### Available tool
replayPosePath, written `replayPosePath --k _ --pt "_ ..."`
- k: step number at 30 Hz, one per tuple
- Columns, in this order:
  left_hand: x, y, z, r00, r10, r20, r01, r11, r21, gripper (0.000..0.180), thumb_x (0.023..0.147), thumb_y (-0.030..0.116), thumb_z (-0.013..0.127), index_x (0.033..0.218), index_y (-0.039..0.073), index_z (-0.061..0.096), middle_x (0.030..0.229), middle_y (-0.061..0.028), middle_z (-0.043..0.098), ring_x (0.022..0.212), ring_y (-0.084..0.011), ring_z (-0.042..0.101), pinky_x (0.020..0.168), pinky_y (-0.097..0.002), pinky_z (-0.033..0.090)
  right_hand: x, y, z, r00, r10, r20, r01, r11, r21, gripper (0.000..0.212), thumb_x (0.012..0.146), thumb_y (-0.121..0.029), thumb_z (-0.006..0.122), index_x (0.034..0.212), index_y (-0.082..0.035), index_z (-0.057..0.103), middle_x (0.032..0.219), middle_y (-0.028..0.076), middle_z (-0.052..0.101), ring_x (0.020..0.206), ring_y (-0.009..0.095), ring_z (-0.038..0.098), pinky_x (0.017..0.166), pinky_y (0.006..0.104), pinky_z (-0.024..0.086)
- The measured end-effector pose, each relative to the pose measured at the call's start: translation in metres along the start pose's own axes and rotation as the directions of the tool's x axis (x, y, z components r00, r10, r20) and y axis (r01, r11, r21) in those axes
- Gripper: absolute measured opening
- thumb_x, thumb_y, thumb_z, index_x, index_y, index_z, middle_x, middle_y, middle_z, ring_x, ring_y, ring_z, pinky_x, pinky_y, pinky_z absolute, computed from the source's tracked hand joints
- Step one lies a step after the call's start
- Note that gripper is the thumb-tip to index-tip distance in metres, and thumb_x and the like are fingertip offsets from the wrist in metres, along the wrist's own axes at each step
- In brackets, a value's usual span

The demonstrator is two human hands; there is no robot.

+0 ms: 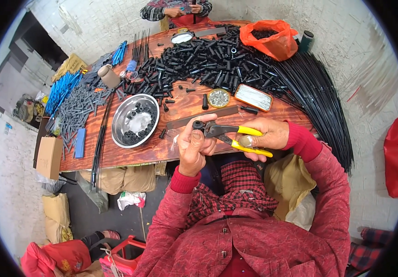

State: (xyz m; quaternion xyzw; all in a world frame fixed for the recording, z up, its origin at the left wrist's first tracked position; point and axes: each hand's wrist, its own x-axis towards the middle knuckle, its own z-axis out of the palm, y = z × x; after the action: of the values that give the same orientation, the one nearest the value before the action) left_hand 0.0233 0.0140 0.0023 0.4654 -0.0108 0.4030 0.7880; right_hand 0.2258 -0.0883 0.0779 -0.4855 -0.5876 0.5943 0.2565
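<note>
Between the thumb and fingers of my left hand [192, 152] is a small black tubular fitting [198, 125], its round open end facing up. My right hand [269, 134] is wrapped around yellow-handled pliers [225, 130]. The dark jaws of the pliers meet the fitting's side at my left fingertips; whether they grip it cannot be made out. Beyond my hands lie a flat dark metal bar [180, 122], a round tin of small metal pieces [219, 98] and a rectangular tin of thin pale pins [254, 97].
A heap of black tubular parts [208, 60] covers the table's far middle. A steel bowl [136, 121] of black rings stands left, near grey parts [81, 106]. Long black rods [321, 97] and an orange bag [273, 41] lie right. Another person's hands [185, 10] work at the far edge.
</note>
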Motion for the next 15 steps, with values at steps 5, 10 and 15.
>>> replayPosePath --k 5,10,15 --pt "0.0 0.0 0.004 0.998 0.001 -0.067 0.0 1.0 0.024 0.059 0.093 0.04 0.058 0.124 -0.009 0.045 0.059 0.0058 0.031 0.045 -0.0028 0.024 0.041 -0.0212 0.017 -0.001 -0.001 0.003 1.0 0.021 -0.015 -0.02 0.998 0.054 0.032 0.099 -0.032 0.049 0.106 -0.002 0.054 0.072 0.005 0.061 0.057 0.011 0.06 0.048 0.0234 0.049" --pt "-0.002 0.003 0.005 0.998 0.005 -0.067 -0.004 1.0 0.015 0.058 0.094 0.039 0.057 0.126 -0.009 0.045 0.061 0.0047 0.035 0.047 -0.0027 0.026 0.043 -0.0208 0.019 -0.004 -0.01 0.01 0.999 0.007 -0.044 -0.007 1.0 0.001 0.039 0.099 -0.04 0.043 0.104 -0.003 0.055 0.065 0.002 0.056 0.049 0.008 0.053 0.044 0.0214 0.042" --pt "-0.003 0.002 0.004 1.0 0.007 -0.029 -0.005 0.999 0.04 0.058 0.095 0.039 0.055 0.127 -0.008 0.046 0.064 0.0036 0.04 0.048 -0.0028 0.028 0.044 -0.0205 0.02 -0.006 -0.005 0.016 0.999 0.0 -0.044 0.004 0.996 0.091 0.033 0.1 -0.035 0.046 0.103 -0.004 0.053 0.063 0.002 0.052 0.045 0.006 0.045 0.04 0.0224 0.035"
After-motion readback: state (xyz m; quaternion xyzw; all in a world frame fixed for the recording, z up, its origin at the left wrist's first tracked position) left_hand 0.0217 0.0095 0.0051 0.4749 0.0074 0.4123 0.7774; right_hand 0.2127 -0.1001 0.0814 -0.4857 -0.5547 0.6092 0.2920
